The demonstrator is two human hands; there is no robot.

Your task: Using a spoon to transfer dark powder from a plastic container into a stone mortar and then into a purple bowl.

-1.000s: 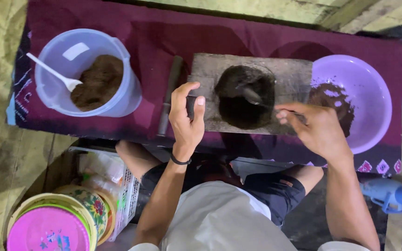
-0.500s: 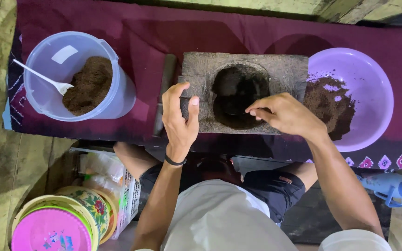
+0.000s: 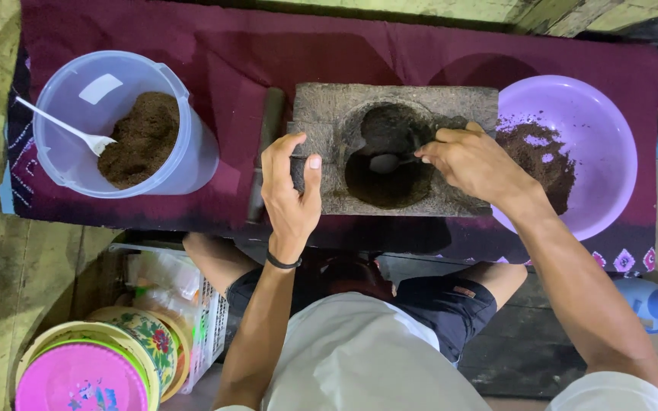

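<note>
While the left hand (image 3: 291, 186) grips the left edge of the stone block (image 3: 329, 106) on the bench (image 3: 268, 46), the right hand (image 3: 474, 164) closes on a spoon (image 3: 386, 162). Its handle runs left to right, bowl pointing left, down in the block's round hollow of dark powder (image 3: 390, 183), beside the purple bowl (image 3: 595, 122).

A long bench covered by a maroon cloth (image 3: 268, 53) with a patterned border along its near edge. Toward the left end stands a clear plastic tub (image 3: 78, 114) partly filled with dark brown powder, a white spoon (image 3: 70, 129) resting inside. At the middle lies a grey stone block (image 3: 466, 103) with a round hollow, a dark bar (image 3: 268, 129) just beside its left side. At the right end sits a purple bowl (image 3: 588, 129) holding dark powder.
</note>
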